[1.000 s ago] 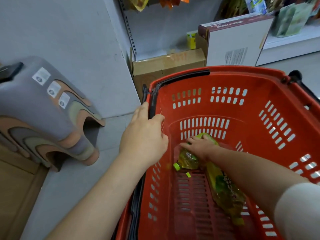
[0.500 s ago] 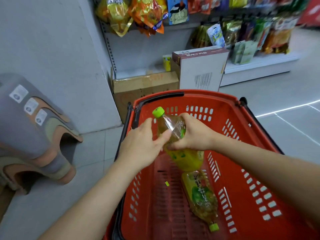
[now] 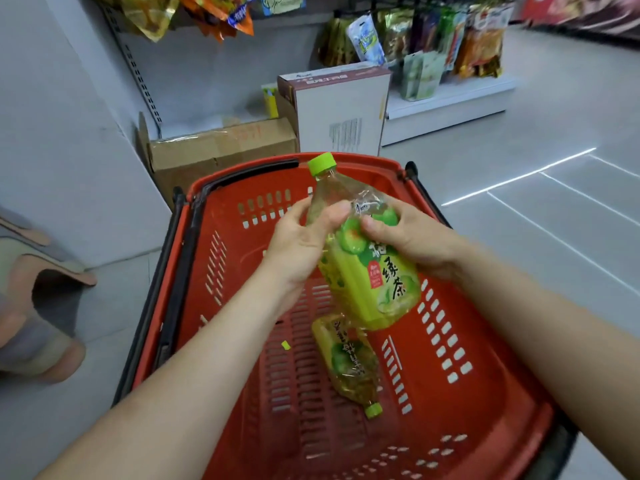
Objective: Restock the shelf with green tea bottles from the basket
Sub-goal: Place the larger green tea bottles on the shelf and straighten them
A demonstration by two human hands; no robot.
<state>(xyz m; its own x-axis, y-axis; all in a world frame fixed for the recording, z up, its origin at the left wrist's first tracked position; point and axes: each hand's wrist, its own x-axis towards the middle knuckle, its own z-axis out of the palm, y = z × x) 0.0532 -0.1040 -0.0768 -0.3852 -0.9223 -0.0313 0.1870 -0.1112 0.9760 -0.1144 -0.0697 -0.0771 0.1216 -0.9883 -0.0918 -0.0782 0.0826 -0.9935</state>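
A green tea bottle (image 3: 367, 268) with a lime cap and a yellow-green label is held above the red basket (image 3: 485, 393), cap pointing up and away. My left hand (image 3: 301, 237) grips its upper part from the left. My right hand (image 3: 412, 233) grips it from the right. A second green tea bottle (image 3: 349, 365) lies on the basket floor, cap toward me. The shelf (image 3: 446, 98) stands beyond the basket, with hanging snack bags above its white base.
A brown cardboard box (image 3: 221, 150) and a white carton (image 3: 343, 109) sit on the floor just behind the basket. A grey wall (image 3: 69, 133) rises to the left, a patterned grey stool (image 3: 38, 306) beside it. Grey floor tiles (image 3: 554, 202) stretch to the right.
My right hand has lifted one bottle out of the basket. My left hand left the basket rim and took hold of that bottle too. The bottle has risen higher and the view has tilted up.
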